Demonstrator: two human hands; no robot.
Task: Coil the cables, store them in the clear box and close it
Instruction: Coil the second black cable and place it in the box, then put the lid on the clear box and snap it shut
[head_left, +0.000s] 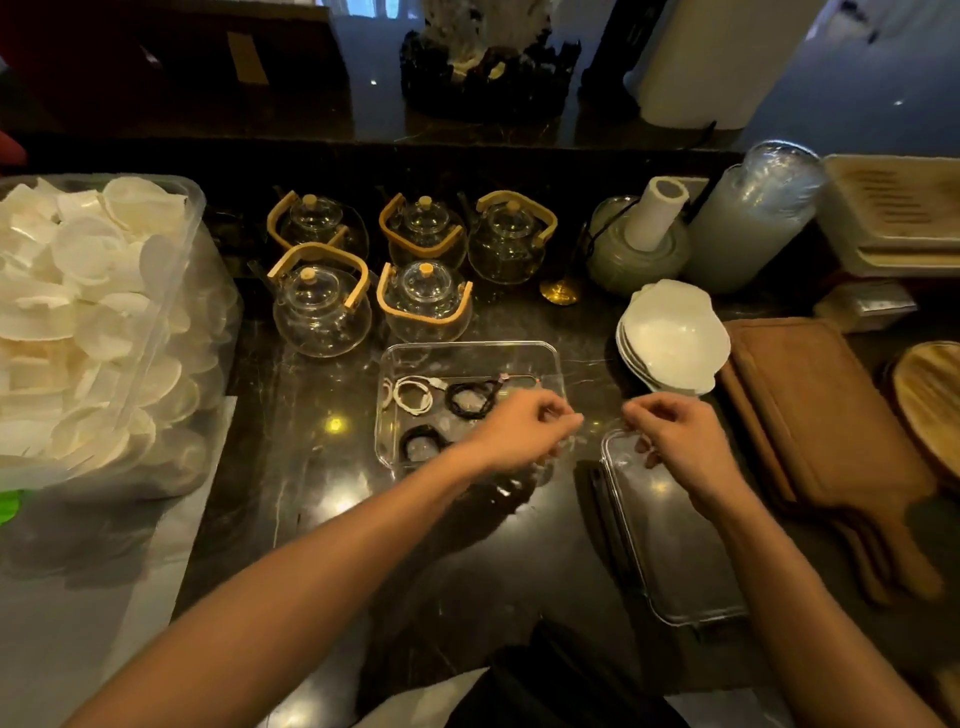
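The clear box (470, 353) stands open at the middle of the dark counter. Inside lie a white coiled cable (413, 396), a black coiled cable (470, 399) and a second black coil (423, 441) nearer me. A thin reddish cable (519, 379) runs along the back of the box. My left hand (519, 431) hovers over the box's front right corner with its fingers pinched together; something whitish blurs beneath it. My right hand (675, 436) is over the far end of the clear lid (675, 545), fingers curled. I cannot make out what either hand grips.
Several glass teapots (423, 301) stand just behind the box. A stack of white bowls (672, 338) sits right of it, with brown boards (810, 415) beyond. A large clear tub of white discs (93, 322) fills the left side. Bare counter shows in front of the box.
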